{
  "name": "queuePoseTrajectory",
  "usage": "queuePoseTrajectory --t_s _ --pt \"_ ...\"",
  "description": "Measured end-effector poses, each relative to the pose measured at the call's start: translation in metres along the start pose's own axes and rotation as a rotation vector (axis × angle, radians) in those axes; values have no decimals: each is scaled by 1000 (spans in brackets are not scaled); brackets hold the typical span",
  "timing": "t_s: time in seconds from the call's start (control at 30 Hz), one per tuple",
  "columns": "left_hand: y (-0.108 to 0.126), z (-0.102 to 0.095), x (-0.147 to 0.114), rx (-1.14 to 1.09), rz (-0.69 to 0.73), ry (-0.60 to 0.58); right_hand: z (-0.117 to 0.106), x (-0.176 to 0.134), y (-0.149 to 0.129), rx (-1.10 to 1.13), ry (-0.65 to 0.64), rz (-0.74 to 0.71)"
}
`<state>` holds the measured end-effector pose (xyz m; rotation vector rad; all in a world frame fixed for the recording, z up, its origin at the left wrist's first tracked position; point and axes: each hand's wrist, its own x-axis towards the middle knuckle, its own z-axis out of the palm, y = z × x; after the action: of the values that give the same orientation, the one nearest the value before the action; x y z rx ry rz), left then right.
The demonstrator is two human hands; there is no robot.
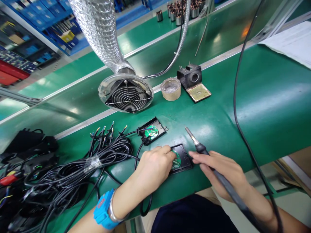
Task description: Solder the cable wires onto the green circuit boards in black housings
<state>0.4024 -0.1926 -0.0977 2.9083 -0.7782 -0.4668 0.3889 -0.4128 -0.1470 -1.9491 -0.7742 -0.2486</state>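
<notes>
My right hand point(222, 173) grips a soldering iron point(200, 148), its metal tip pointing up and left, above the green bench. Close by on the left lies an open black plastic case point(186, 158) with a round green circuit board point(177, 158) inside. Over the left part of this case, my left hand point(156, 161) has its fingers curled closed against the board; what they pinch is hidden. Just beyond it sits a second open black case point(159, 137), holding another green circuit board point(151, 132) with a black cable leading in from the left.
Bundled black cables point(109, 152) with bare wire ends cover the left bench. A fume extractor fan point(128, 97) hangs at the back, near a round tub point(170, 89) and a soldering iron stand point(191, 77) with a sponge tray. A black cord point(235, 106) crosses the right side; paper point(291, 43) lies beyond.
</notes>
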Motion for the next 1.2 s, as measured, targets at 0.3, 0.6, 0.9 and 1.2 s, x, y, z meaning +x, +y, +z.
queuePoseTrajectory --t_s 0.3,0.6,0.9,1.2 --pt "-1 5 -3 26 -3 24 -22 -7 -20 65 -36 -32" --pt "-1 4 -2 5 11 31 -14 0 -13 90 -50 -74" --pt "-2 5 -3 22 31 62 -14 0 -14 66 -63 -71" --pt "-2 6 -2 24 35 47 -9 -6 -17 -13 -54 -97"
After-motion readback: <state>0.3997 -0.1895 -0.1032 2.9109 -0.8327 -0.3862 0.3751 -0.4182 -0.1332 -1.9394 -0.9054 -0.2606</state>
